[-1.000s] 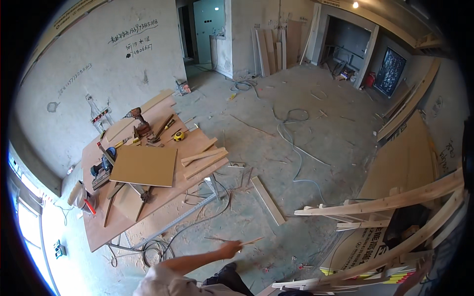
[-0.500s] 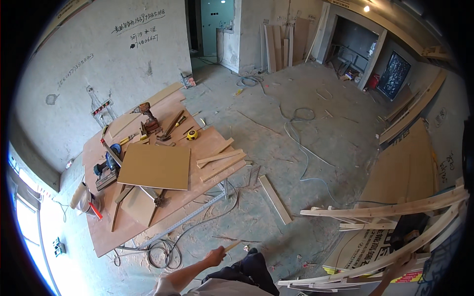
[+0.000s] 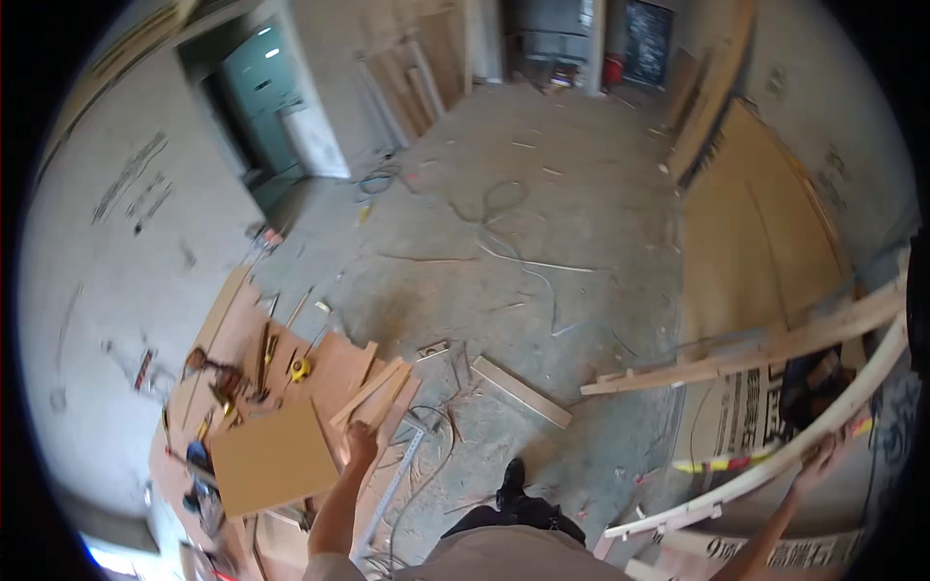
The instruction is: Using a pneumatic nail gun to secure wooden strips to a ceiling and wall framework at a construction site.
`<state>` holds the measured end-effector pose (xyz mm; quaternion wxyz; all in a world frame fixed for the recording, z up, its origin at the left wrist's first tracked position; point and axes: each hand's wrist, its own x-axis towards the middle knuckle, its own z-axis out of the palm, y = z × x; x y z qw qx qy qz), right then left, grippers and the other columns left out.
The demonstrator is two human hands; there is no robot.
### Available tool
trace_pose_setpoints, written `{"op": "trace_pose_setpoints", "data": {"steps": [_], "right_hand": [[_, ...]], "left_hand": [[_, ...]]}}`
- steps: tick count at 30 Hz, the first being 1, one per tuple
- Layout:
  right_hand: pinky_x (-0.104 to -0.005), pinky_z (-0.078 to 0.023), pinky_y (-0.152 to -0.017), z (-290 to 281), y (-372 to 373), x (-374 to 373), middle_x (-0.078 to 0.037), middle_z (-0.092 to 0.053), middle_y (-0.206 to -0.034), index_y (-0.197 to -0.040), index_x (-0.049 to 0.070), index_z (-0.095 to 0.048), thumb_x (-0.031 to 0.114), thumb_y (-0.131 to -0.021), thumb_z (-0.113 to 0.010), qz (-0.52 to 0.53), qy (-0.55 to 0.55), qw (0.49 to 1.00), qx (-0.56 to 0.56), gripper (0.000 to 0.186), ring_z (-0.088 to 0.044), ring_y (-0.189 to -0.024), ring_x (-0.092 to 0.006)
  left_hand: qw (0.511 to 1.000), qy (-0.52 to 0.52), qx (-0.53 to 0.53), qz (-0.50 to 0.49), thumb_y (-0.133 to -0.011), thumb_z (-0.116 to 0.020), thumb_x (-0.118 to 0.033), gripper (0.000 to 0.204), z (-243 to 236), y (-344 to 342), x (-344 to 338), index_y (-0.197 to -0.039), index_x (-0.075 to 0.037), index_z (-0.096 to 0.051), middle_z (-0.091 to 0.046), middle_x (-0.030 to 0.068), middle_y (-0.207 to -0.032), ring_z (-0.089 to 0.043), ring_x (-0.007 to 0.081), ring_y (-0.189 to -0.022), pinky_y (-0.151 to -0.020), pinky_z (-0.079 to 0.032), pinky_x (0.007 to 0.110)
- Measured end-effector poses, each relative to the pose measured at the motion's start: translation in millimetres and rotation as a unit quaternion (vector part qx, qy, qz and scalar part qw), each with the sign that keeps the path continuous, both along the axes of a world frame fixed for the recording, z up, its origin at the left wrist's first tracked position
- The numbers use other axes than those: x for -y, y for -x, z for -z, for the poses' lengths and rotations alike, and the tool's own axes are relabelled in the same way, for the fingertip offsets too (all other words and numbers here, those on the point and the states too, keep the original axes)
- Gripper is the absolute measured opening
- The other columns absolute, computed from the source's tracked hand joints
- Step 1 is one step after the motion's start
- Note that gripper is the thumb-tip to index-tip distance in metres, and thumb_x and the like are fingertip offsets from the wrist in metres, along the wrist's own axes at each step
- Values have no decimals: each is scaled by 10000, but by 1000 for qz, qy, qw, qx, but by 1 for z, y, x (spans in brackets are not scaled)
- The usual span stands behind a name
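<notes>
My left hand (image 3: pixel 360 443) is closed at the near end of a pale wood strip (image 3: pixel 366 395), over the right edge of the workbench (image 3: pixel 334 358). Another strip (image 3: pixel 390 397) lies right beside it. A brown square board (image 3: pixel 273 460) rests on the bench just left of that hand. Over on the right, my right hand (image 3: pixel 821 459) is wrapped on the long pale wooden beam (image 3: pixel 765 482) of a timber frame. The picture is somewhat blurred, so finger details are soft.
On the bench are a yellow tape measure (image 3: pixel 300 369), a hammer (image 3: pixel 261 373), a cordless drill (image 3: pixel 208 366) and a blue saw (image 3: pixel 199 455). A loose plank (image 3: pixel 523 391) and a cable (image 3: pixel 504 254) lie on the floor. Large brown panels (image 3: pixel 741 232) lean at the right wall.
My view has turned to the right. My left hand, with a short wood strip, has moved forward to the bench edge. My right hand has moved up along the timber frame.
</notes>
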<state>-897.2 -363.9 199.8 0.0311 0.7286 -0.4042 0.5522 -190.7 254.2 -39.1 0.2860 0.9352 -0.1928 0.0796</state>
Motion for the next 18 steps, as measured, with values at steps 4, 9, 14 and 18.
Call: {"op": "trace_pose_setpoints", "data": {"steps": [4, 9, 14, 18], "right_hand": [[-373, -361, -1078, -8, -57, 1, -141, -459, -1468, -1279, 12, -563, 216, -1028, -477, -38, 0, 994, 100, 335, -446, -1327, -270], [-270, -418, -914, -27, -60, -5, -85, -526, -1368, -1169, -24, -593, 166, -990, -492, 40, -45, 975, 216, 279, -531, -1064, -159], [-182, -373, -625, -27, -73, -15, 30, -556, -979, -1232, -4, -574, 197, -1001, -457, 57, 26, 981, 184, 327, -412, -670, -17], [-315, -443, -913, -11, -72, -25, -140, -585, -1244, -1030, -7, -611, 125, -946, -472, 137, 93, 975, 145, 209, -568, -978, -188]], "left_hand": [[989, -94, 90, 69, -745, -810, -137, 438, 32, -115, -74, -1085, 2, -572, -585, 218, -1074, -617, 427, -925, -785, -500, 508], [968, -232, -42, 88, -796, -801, -260, 474, 45, -125, -27, -1113, -15, -548, -609, 207, -1052, -614, 423, -1003, -872, -502, 481], [964, -164, 26, 206, -975, -550, -470, 483, 65, -140, -44, -1155, -33, -648, -650, 186, -1008, -616, 397, -948, -747, -519, 561], [924, -294, -220, 103, -868, -641, -375, 371, 47, -160, -38, -998, -28, -617, -691, 239, -967, -668, 413, -901, -761, -532, 524]]}}
